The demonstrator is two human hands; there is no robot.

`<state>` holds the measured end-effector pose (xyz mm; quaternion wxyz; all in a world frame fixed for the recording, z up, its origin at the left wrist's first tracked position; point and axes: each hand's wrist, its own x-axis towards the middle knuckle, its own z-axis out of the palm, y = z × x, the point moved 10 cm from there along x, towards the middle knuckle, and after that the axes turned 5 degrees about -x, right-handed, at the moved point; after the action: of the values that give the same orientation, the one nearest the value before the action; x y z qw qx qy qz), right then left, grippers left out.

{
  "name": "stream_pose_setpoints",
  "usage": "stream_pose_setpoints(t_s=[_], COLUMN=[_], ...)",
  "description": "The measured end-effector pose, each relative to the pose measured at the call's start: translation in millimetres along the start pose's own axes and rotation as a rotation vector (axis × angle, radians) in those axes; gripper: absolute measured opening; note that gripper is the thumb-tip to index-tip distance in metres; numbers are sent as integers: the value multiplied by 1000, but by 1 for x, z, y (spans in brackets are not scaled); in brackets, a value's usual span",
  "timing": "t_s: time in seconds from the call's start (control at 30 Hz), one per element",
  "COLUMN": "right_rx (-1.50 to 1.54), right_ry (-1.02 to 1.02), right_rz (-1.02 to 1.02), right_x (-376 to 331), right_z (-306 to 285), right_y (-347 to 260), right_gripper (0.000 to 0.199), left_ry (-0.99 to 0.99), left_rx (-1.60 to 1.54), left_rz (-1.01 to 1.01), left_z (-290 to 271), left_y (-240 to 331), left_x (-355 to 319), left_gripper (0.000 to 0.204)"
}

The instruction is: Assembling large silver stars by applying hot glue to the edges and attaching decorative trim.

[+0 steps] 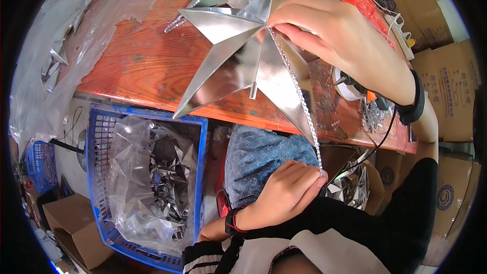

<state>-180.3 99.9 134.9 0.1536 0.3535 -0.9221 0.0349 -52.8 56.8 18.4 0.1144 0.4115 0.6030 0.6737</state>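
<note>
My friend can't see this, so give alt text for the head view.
The right hand pinches a sparkling strand on a silver star; the left hand holds the strand's lower end. A blue basket stands beside the table.

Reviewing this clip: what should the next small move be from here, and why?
Probably lower the sparkly strand onto the silver star and press it down from the centre toward the tip: the right hand has its fingertips by the strand's upper end at the centre, while the left hand pinches the lower end past the tip, so it already looks lined up.
</note>
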Motion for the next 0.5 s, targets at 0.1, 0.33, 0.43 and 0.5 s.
stream_pose_setpoints(t_s=[0.1,0.33,0.43,0.5], right_rx=[45,60,47,56], right_ry=[1,5,-25,-8], right_rz=[41,47,31,13], right_x=[2,0,2,1], right_z=[-2,-1,-2,-10], right_y=[-2,0,0,-2], right_gripper=[13,13,15,16], left_ry=[-10,-10,1,-9], left_rx=[-5,23,75,175], left_rz=[-14,-47,-86,-127], left_z=[1,2,0,-6], left_y=[-3,-9,-18,-28], left_x=[-1,-3,-6,-9], left_gripper=[6,7,7,7])
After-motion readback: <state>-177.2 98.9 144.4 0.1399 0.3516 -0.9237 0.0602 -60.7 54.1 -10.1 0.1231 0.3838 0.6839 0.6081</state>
